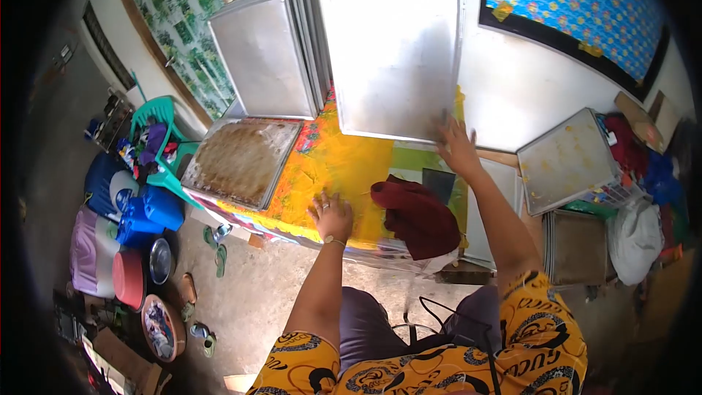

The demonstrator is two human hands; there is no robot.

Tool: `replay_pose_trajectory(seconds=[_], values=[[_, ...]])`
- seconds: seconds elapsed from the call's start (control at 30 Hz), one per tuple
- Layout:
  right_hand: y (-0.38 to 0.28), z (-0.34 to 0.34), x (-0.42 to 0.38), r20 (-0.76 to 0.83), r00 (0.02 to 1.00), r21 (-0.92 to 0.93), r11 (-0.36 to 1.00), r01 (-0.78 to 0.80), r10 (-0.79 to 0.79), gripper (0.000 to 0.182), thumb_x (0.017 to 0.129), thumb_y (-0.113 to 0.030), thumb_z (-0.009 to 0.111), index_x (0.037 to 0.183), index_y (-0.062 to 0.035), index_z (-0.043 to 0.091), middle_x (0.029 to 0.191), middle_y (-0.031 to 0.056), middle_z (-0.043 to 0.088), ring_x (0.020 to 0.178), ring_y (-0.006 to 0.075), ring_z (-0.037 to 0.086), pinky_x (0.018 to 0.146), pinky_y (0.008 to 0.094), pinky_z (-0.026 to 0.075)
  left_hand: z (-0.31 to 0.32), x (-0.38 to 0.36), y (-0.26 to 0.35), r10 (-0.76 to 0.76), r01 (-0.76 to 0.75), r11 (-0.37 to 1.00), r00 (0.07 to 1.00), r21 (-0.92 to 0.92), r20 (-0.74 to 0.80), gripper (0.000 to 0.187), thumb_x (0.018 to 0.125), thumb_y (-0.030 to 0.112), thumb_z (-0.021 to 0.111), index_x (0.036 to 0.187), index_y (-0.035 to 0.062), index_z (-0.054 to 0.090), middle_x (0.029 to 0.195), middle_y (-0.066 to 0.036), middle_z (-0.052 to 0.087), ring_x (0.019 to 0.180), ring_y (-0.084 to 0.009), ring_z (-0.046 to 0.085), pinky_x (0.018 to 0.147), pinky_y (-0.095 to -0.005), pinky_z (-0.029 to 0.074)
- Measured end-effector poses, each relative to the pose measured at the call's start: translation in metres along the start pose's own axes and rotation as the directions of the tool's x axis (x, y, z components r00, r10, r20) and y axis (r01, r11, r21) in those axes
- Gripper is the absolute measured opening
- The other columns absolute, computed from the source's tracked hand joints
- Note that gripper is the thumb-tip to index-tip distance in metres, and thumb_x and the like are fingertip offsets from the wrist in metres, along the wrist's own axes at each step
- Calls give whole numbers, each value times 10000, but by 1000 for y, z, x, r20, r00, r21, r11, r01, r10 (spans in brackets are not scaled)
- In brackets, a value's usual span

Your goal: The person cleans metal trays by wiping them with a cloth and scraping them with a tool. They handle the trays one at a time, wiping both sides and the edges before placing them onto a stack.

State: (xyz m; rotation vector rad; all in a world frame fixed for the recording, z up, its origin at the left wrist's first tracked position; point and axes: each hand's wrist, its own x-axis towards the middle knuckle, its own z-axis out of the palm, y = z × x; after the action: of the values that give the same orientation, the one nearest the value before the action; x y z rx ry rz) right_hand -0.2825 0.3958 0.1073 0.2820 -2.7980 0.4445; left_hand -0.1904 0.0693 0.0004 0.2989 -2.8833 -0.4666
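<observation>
My left hand (331, 217) rests on the yellow table cover (333, 168) near the table's front edge, fingers spread and holding nothing. Reaching forward, my right hand (457, 149) has its fingers apart at the lower right corner of a shiny metal baking tray (395, 58). That tray leans upright against the wall at the front of a stack. Between my hands a dark red cloth (418, 218) lies crumpled at the front edge, with a small dark flat piece (438, 184) beside it. To the left, a browned, stained tray (245, 161) lies flat on the table.
More upright trays (263, 58) lean at the back left. A yellow-spotted tray (567, 161) tilts at the right, above stacked trays (575, 249) and by a white sack (635, 238). A green chair (157, 113), blue containers (150, 216) and a basin (162, 328) stand at the left.
</observation>
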Motion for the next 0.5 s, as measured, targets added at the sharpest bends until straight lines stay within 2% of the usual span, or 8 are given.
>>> replay_pose_trajectory(seconds=[0.07, 0.17, 0.23, 0.27, 0.3, 0.37, 0.47, 0.5], values=[[47, 15, -83, -101, 994, 83, 996, -26, 34, 475, 833, -263, 601, 1284, -186, 472, 1468, 124, 257, 1362, 360, 200, 1038, 642, 156, 2, 0, -1, 3, -3, 1000, 1000, 14, -19, 494, 893, 414, 409, 1291, 133, 487, 1434, -178, 334, 1352, -412, 211, 1087, -582, 69], [114, 34, -256, 43, 935, 55, 934, -354, 352, 379, 853, -233, 571, 1221, -160, 520, 1381, 102, 405, 1323, 328, 303, 1019, 640, 197, 8, 2, -4, 24, -21, 998, 999, 60, -47, 471, 895, 404, 408, 1278, 148, 503, 1436, -154, 344, 1348, -394, 236, 1087, -574, 95], [152, 40, -389, 289, 739, 27, 767, -641, 608, 307, 832, -191, 565, 1118, -89, 608, 1168, 149, 587, 1120, 330, 523, 975, 450, 383, 8, 1, -3, 23, -20, 997, 999, 80, -44, 457, 896, 392, 414, 1276, 155, 505, 1435, -140, 351, 1345, -381, 251, 1081, -576, 120], [143, 32, -457, 229, 726, -19, 749, -663, 648, 313, 819, -182, 542, 1070, -14, 623, 1068, 210, 617, 1019, 375, 570, 912, 401, 438, 7, 0, -3, 30, -26, 993, 999, 112, -32, 452, 899, 385, 415, 1281, 160, 502, 1444, -125, 338, 1344, -375, 253, 1081, -577, 121], [130, 20, -513, 335, 586, -99, 646, -757, 738, 320, 836, -207, 526, 1085, -34, 628, 1073, 196, 621, 1025, 360, 574, 912, 408, 441, 5, 0, -1, 35, -33, 992, 999, 124, -17, 457, 899, 387, 415, 1291, 166, 496, 1457, -106, 323, 1345, -366, 255, 1079, -576, 126], [121, 20, -627, 531, 404, -257, 596, -761, 745, 302, 786, -177, 603, 1073, -94, 645, 1067, 160, 637, 1029, 309, 598, 891, 385, 465, 13, 5, -4, 12, -10, 986, 1000, 164, -10, 467, 905, 401, 406, 1308, 176, 484, 1461, -93, 321, 1347, -339, 261, 1074, -573, 144], [78, -14, -693, 714, -213, -646, 510, -569, 667, 356, 719, -147, 665, 1069, -86, 645, 1080, 128, 645, 1064, 268, 593, 906, 383, 461, 10, 2, 1, 0, -2, 980, 1000, 199, 10, 490, 919, 414, 379, 1347, 183, 430, 1466, -87, 315, 1349, -317, 267, 1078, -559, 149], [84, 11, -745, 649, -225, -640, 362, -678, 727, 394, 651, -106, 710, 1039, -66, 661, 1114, 125, 636, 1118, 245, 567, 934, 411, 435, 11, 3, 1, 11, -11, 982, 1000, 190, 3, 489, 920, 416, 375, 1348, 185, 429, 1468, -80, 314, 1349, -315, 266, 1078, -554, 152]])
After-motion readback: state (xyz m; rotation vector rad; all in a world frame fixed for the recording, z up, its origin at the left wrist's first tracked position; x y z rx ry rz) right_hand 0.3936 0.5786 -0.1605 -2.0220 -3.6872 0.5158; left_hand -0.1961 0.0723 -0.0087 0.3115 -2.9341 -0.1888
